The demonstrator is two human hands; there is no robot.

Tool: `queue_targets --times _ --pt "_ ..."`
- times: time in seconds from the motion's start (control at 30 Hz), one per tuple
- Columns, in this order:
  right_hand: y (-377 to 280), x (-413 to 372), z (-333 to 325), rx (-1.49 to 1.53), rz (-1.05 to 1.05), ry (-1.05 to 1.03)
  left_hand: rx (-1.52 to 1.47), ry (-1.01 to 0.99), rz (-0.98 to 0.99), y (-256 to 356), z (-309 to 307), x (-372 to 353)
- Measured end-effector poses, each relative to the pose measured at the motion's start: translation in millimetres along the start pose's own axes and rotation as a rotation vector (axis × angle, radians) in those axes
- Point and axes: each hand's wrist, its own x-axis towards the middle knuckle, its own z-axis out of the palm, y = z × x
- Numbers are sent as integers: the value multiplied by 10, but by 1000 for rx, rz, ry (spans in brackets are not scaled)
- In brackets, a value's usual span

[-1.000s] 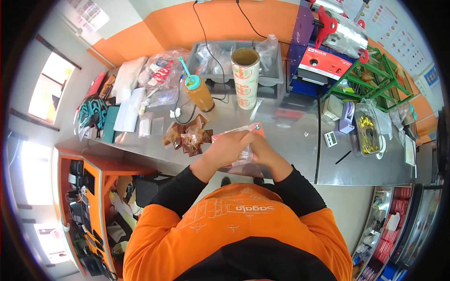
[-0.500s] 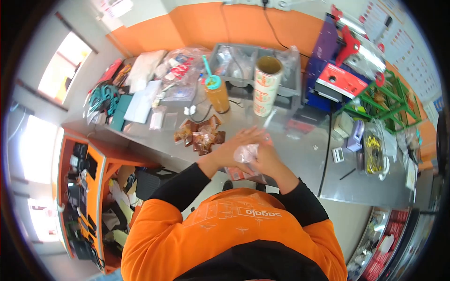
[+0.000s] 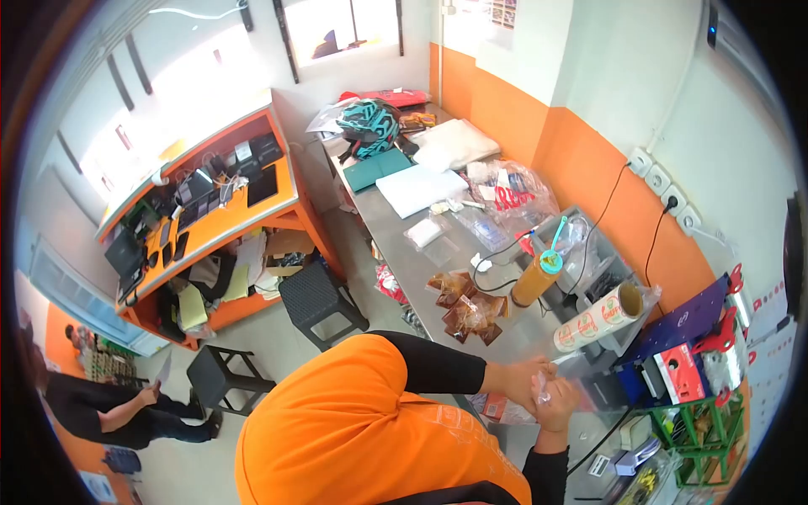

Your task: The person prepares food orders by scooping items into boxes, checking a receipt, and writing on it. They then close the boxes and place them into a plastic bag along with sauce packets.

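Note:
My left hand [image 3: 512,379] and my right hand [image 3: 555,406] meet over the near edge of the metal table. Between them is a crumpled clear plastic bag [image 3: 543,390], with the fingers of both hands closed on it. What the bag contains is hidden. Just below my left hand lies a red-printed plastic packet [image 3: 503,410], partly covered by my arm. Several small clear bags of brown sauce [image 3: 473,316] are heaped to the left of my hands. Beyond them stands a tumbler of orange-brown drink [image 3: 535,279] with a turquoise lid and straw.
A printed film roll [image 3: 598,318] leans near a grey bin [image 3: 623,273]. A purple machine [image 3: 673,337] and green rack [image 3: 699,433] stand at right. Papers [image 3: 421,190] and a teal helmet [image 3: 369,128] lie at the far end. Black stools [image 3: 320,303] and another person [image 3: 105,408] are at left.
My view has swung left, bringing the orange desk, stools and another person into sight. My left hand, stretched flat before, has closed at the plastic bag beside my right hand.

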Motion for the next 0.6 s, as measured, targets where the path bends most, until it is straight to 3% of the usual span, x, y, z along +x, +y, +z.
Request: queue_targets --times 0.13,0.23,0.33,0.37,0.4,0.43,0.47,0.5,0.57,0.6 --pt "-102 -47 74 60 368 -62 58 230 121 -353 486 41" --pt "-255 126 60 49 461 108 -118 193 103 -352 482 -10" --pt "-149 -40 39 306 1029 147 -57 118 -79 -330 479 -63" --pt "-114 -128 143 474 1105 194 -161 158 -83 -147 285 -118" --pt "-84 -186 184 631 1188 262 -197 165 35 -271 372 -43" --pt "-268 -72 86 236 818 199 -233 167 153 -402 455 37" --pt "-418 70 -69 214 601 54 -117 40 144 -384 394 -51" --pt "-398 41 -67 170 455 -33 -273 72 104 -487 462 -116" --pt "-479 148 -387 311 630 -162 -497 -63 -47 -428 278 -86" --pt "-459 39 -482 488 789 -35 -269 -155 -5 -378 177 24"
